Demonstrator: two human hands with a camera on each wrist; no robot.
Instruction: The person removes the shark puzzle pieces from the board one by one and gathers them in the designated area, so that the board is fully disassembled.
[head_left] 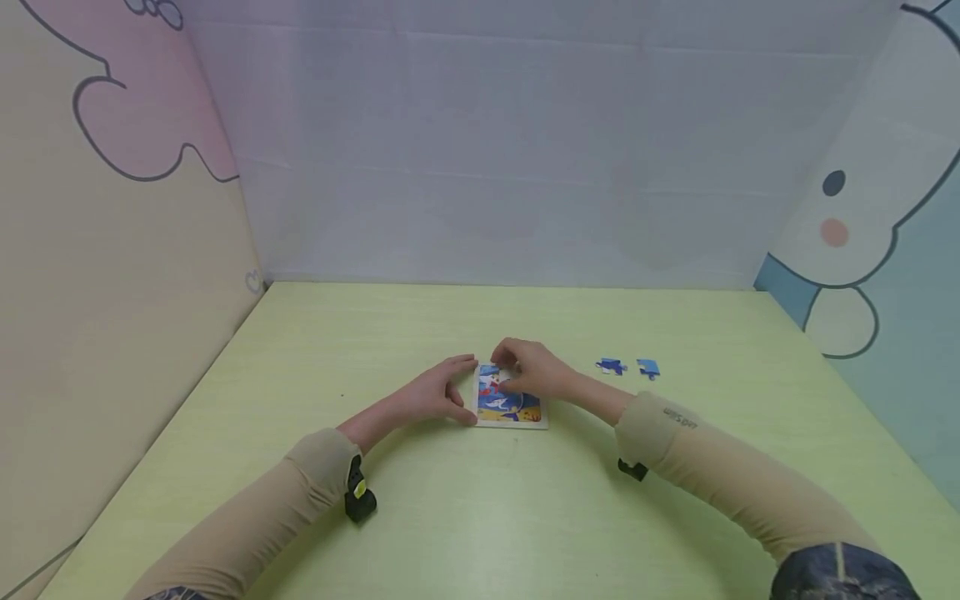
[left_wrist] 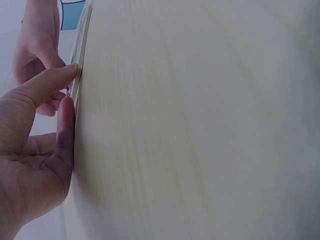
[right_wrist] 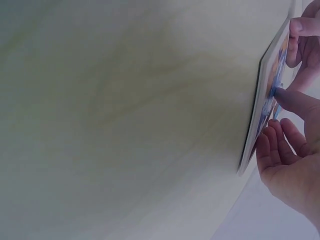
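The puzzle (head_left: 491,414) lies on the worktop (head_left: 465,517). The left hand (head_left: 435,392), fingers spread wide, touches its left edge; over it, I see the right hand (head_left: 536,369) pinching a blue piece (right_wrist: 276,112). Two loose pieces (head_left: 612,366) lie to its right.

Puzzle board (head_left: 512,426): smooth, printed face, matt rim
Loose pieces (head_left: 612,366): smooth, printed, card-like
Tabletop (head_left: 465,517): smooth, faint wood grain, soft sheen
Sleeves (head_left: 738,469): matt, wrinkled cloth
Wrist mount (head_left: 361,503): plastic-looking
Backdrop (head_left: 487,167): thin creased sheet, cloth or plastic, cannot tell

Blue piece (right_wrist: 277,108) in right hand (right_wrist: 300,165) at picture board (right_wrist: 264,84)
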